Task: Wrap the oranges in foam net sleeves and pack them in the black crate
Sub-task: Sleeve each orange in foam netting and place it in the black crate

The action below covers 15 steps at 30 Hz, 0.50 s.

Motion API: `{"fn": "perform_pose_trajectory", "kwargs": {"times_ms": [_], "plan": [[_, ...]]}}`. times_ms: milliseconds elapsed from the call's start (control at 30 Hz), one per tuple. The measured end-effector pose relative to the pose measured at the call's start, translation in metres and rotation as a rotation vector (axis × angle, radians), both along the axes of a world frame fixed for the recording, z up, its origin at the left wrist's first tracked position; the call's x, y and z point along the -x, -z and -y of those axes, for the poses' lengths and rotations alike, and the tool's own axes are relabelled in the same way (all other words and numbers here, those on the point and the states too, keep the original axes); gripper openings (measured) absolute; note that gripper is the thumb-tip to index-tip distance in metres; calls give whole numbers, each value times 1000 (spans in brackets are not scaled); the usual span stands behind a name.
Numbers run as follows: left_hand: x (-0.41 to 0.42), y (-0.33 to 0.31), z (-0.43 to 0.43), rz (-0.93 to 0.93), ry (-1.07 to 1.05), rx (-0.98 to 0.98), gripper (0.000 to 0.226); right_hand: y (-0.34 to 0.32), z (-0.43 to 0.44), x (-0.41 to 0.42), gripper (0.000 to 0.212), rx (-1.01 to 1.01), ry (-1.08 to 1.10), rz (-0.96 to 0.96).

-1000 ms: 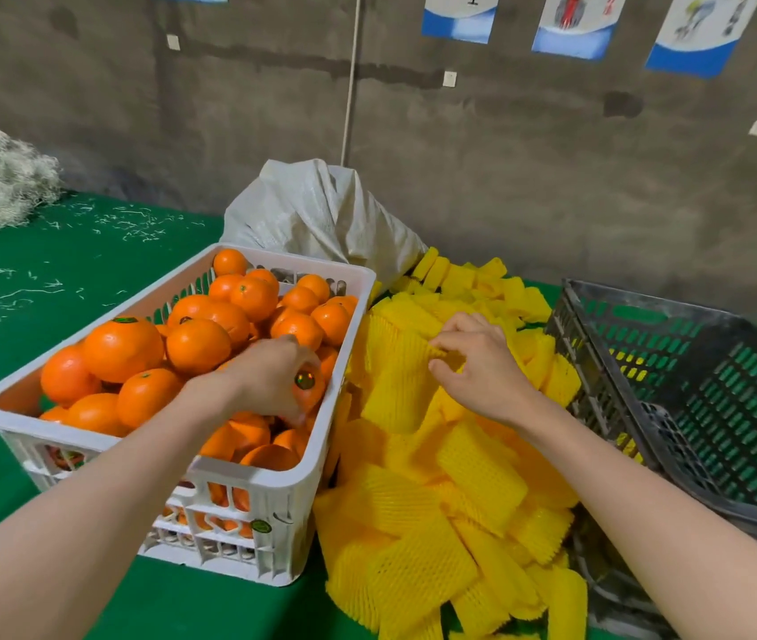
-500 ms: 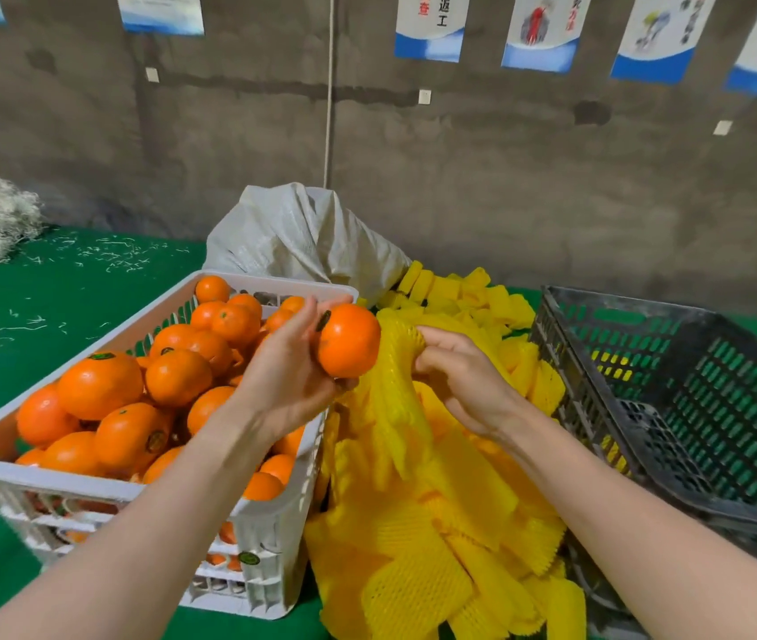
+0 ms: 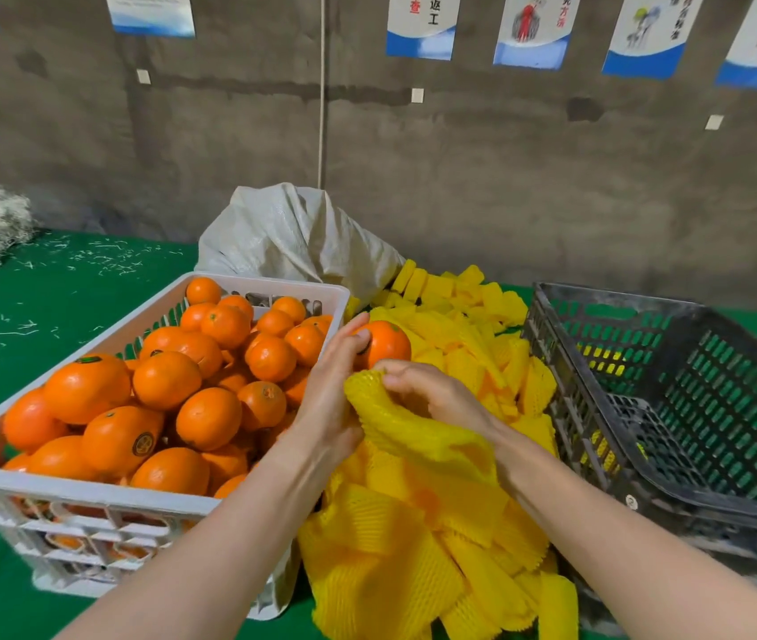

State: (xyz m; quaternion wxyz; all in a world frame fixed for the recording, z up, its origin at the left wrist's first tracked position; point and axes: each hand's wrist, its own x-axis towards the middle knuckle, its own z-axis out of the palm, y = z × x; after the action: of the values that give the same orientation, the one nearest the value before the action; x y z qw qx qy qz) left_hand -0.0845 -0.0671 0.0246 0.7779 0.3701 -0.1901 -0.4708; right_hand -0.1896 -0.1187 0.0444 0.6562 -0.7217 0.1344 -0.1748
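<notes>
One orange (image 3: 389, 346) meets the mouth of a foam net sleeve (image 3: 413, 429)

Curled fingertips (image 3: 358, 338) of the left hand (image 3: 328, 408) grip the orange from its nine o'clock side, holding it above the pile of sleeves (image 3: 413, 570). At six o'clock of the fruit, the right hand (image 3: 439, 394) pinches the sleeve's rim, fingers bent into the yellow mesh, the rest draping toward the wrist. Orange and sleeve mouth touch or nearly so; none of the fruit sits inside. By my reading, the wrapping step is just starting. Next, the mouth needs spreading and the orange pushing in until covered, then carrying to the black crate (image 3: 616, 297) at three o'clock, where no fruit shows. More oranges (image 3: 168, 381) wait in the white crate (image 3: 90, 488) at nine o'clock
</notes>
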Motion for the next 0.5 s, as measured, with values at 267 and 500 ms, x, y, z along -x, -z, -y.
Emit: {"fn": "perform_pose_trajectory", "kwargs": {"times_ms": [267, 500], "plan": [[13, -4, -2, 66, -12, 94, 21, 16, -7, -5, 21, 627, 509, 153], [19, 6, 2, 97, 11, 105, 28, 3, 10, -6, 19, 582, 872, 190]]}}
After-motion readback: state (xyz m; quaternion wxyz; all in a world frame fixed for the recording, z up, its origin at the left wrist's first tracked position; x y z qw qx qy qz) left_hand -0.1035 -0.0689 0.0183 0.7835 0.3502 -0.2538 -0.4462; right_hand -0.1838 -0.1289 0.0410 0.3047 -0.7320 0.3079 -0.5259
